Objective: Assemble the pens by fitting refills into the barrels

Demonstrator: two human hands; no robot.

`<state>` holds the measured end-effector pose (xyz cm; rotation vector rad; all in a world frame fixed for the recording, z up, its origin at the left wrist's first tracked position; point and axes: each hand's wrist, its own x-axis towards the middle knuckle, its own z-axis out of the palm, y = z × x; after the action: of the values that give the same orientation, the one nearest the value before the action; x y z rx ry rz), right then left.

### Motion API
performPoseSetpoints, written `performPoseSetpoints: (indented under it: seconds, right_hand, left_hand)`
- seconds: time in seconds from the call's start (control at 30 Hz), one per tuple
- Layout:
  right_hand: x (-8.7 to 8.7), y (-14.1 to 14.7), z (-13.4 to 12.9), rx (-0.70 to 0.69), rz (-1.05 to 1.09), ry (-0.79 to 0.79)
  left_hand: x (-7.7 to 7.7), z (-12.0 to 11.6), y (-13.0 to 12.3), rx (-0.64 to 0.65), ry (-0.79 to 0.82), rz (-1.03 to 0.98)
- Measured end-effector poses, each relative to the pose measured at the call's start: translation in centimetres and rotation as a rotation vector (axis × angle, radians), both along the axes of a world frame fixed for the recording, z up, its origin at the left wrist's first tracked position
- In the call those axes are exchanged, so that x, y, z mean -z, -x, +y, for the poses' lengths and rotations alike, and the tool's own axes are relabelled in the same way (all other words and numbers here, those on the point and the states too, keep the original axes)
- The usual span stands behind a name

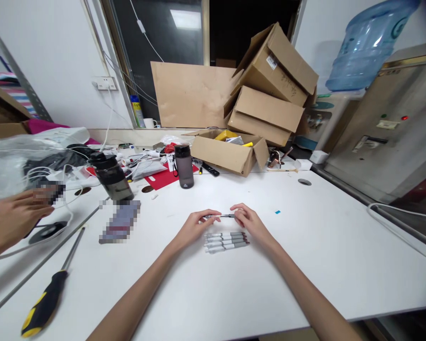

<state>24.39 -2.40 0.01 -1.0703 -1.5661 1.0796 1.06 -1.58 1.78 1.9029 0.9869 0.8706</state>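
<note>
Between my two hands a slim pen [227, 216] is held level, just above the white table [184, 293]. Its left end is pinched in the fingers of my left hand [198, 223]. The fingers of my right hand [247, 220] are closed round its grey right end, with the index finger raised a little. Right below the hands, several white and grey pens [225, 242] lie side by side in a row, their dark ends to the right.
A yellow and black screwdriver [48, 298] lies at the left. Another person's hand [10, 215] holds a blurred object at the left edge. Behind are a dark bottle [184, 168], a shaker bottle [111, 177] and an open cardboard box [227, 154]. A small blue piece [277, 212] lies at the right.
</note>
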Motion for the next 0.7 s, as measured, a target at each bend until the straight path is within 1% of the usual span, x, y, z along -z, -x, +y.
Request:
performPoseSetpoints:
  seconds: [0.1,0.27,0.4,0.5,0.57,0.63,0.7]
  right_hand:
    - [0.1,0.09,0.01,0.006,-0.007,0.06]
    - [-0.07,0.05,0.09,0.022,0.016,-0.034]
    - [-0.21,-0.05,-0.06,0.005,0.009,0.054]
    - [-0.07,-0.02,-0.11,0.001,0.006,0.108]
    - [0.11,0.01,-0.01,0.023,0.002,0.084]
    - [0.26,0.02,0.14,0.044,-0.009,0.028]
    - [0.25,0.0,0.22,0.037,-0.018,-0.011]
  left_hand:
    - [0.03,-0.05,0.0,0.011,0.005,-0.001]
    - [0.17,0.19,0.04,-0.005,-0.007,0.004]
    - [0.09,0.22,0.02,0.024,-0.047,-0.003]
    - [0.03,0.08,-0.04,0.016,-0.048,0.005]
    - [0.06,0.05,-0.05,0.003,-0.029,0.014]
    - [0.14,0.11,-0.03,-0.007,-0.019,0.019]
    - [0.23,0.22,0.01,-0.009,-0.017,0.017]
